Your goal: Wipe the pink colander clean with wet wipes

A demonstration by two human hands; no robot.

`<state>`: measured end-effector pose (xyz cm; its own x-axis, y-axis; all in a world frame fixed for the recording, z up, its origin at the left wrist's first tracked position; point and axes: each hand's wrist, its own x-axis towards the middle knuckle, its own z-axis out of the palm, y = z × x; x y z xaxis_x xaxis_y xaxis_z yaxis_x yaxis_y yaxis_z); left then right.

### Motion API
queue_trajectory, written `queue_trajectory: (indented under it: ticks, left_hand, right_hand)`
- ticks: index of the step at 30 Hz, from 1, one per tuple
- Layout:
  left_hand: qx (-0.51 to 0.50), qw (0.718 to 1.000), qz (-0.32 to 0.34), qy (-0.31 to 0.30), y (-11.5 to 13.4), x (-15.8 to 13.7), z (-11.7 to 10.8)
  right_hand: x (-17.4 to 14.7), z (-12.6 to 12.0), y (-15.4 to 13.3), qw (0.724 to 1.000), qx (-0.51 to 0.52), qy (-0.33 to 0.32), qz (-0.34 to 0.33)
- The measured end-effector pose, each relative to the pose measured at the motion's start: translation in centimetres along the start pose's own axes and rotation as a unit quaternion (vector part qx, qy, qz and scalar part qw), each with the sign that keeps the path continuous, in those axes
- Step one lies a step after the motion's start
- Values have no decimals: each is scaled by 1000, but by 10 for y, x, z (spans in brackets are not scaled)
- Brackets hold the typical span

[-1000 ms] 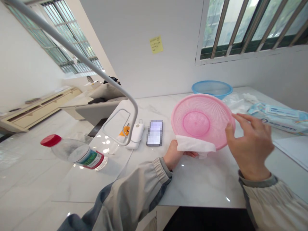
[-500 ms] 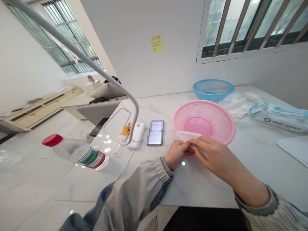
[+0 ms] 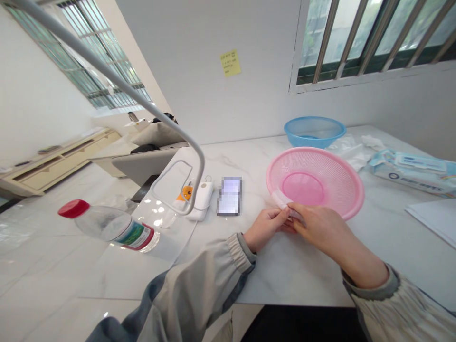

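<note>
Hands: together, left hand [image 3: 265,229] and right hand [image 3: 322,228] meeting at the basket's near left rim, both pinched on the wipe; a second ago the right was away at the far right edge.
Wipe [image 3: 280,198]: bunched between the fingers and lapping over the rim; earlier it lay spread out as a wide strip.
Pink basket [image 3: 337,183]: just beyond the hands, on the table [image 3: 302,275], opening upward; a second ago it was tipped towards the person, and since the last half second it has slid a little to the right.
Blue basket [image 3: 299,141]: farther off, behind the pink one, unmoved.
Phone [image 3: 230,195]: left of the left hand, its screen blurred out.
Bottle [image 3: 114,225]: well left of both hands.
Packet [image 3: 409,171]: beyond the right hand to its right, cut off at the edge, like the paper [image 3: 434,223] nearer by.
Hidden: some fingertips, the wipe's lower end, and the near rim behind the right hand.
</note>
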<state>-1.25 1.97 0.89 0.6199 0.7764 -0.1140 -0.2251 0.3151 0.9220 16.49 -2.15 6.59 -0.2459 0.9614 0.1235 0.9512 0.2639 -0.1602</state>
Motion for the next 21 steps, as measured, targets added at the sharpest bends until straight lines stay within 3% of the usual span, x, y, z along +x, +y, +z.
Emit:
queue_trajectory:
  ticks: [5,8,10,13,17,21]
  left_hand:
    - [34,999,14,37,4,0,-1]
    - [47,997,21,51,7,0,-2]
    - [50,997,20,51,7,0,-2]
    - [47,997,23,52,7,1,-2]
    - [24,995,49,87,4,3,-4]
    - [-24,991,63,112,2,4,-4]
  right_hand:
    - [2,-5,2,998,-46,-32,39]
    - [2,-7,8,994,-79,-15,80]
    - [1,-9,13,992,-72,40,92]
    - [-5,-20,23,976,15,195,97]
    - [-14,-38,32,887,216,378,154]
    - [-7,-34,33,772,379,474,188]
